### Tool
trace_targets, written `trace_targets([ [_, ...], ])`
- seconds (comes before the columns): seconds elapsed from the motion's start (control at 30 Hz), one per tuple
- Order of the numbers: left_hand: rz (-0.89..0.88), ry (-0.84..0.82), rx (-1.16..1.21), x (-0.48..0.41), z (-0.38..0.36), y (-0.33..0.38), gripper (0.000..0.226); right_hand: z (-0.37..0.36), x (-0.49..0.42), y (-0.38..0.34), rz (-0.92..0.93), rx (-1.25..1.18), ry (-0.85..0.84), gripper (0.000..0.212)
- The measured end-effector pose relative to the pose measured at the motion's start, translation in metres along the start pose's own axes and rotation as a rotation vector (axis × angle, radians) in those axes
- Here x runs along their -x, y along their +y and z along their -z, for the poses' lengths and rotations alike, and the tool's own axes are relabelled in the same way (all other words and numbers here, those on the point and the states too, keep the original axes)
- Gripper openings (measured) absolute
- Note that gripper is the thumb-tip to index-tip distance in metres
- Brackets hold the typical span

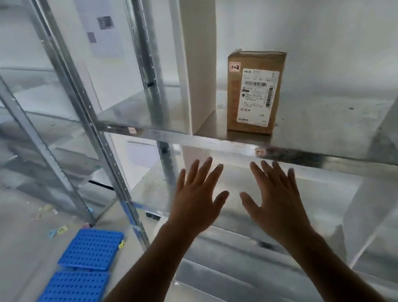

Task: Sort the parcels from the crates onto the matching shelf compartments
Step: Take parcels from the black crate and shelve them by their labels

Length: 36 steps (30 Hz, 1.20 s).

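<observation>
galvanised steel shelving rack [217, 146] with perforated uprights, filling most of the head view. white upright divider panel [200, 57] splitting the upper shelf into compartments. two blue perforated plastic pallet tiles [82, 273] flat on the grey floor, lower left, beside the rack foot. left hand [194, 201] and right hand [273, 197] raised side by side in front of the shelf edge, below the parcel, backs to camera, fingers spread apart, gripping nothing, touching nothing. brown cardboard parcel box [255, 91] standing upright on the upper shelf, in the compartment just right of the divider, near but apart from it, white shipping label facing out. small pink tag [234, 67] on the box's top left corner, reads roughly "1-2". matching small pink tag [259, 152] on the shelf edge below the box, blurred, unreadable. another pink tag [132, 130] on the shelf edge left of the divider, unreadable.
</observation>
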State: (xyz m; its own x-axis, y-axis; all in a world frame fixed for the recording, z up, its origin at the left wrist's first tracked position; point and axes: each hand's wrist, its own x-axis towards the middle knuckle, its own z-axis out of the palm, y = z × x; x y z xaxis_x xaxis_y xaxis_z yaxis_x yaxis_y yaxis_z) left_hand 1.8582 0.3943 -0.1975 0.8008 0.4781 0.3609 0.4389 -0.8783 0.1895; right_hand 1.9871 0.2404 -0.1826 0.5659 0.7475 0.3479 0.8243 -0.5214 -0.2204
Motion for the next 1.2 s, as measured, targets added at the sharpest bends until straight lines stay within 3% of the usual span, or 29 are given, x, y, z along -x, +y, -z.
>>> trace_targets([
  [0.2, 0.376, -0.065, 0.100, 0.206, 0.024, -0.071, 0.068, -0.049, 0.104, -0.110, 0.198, -0.306, -0.238, 0.063],
  [0.6, 1.070, -0.025, 0.037, 0.589, 0.100, -0.120, 0.065, -0.112, 0.327, -0.374, 0.733, -0.280, -0.648, 0.067],
  [0.87, 1.417, 0.132, 0.074, 0.723, 0.122, -0.151, 0.067, -0.145, 0.405, -0.500, 1.021, -0.251, -0.823, 0.066],
  [1.2, 1.744, 0.126, -0.026, 0.849, 0.188, -0.236, 0.067, -0.213, 0.461, -0.707, 1.274, -0.298, -0.969, 0.069],
])
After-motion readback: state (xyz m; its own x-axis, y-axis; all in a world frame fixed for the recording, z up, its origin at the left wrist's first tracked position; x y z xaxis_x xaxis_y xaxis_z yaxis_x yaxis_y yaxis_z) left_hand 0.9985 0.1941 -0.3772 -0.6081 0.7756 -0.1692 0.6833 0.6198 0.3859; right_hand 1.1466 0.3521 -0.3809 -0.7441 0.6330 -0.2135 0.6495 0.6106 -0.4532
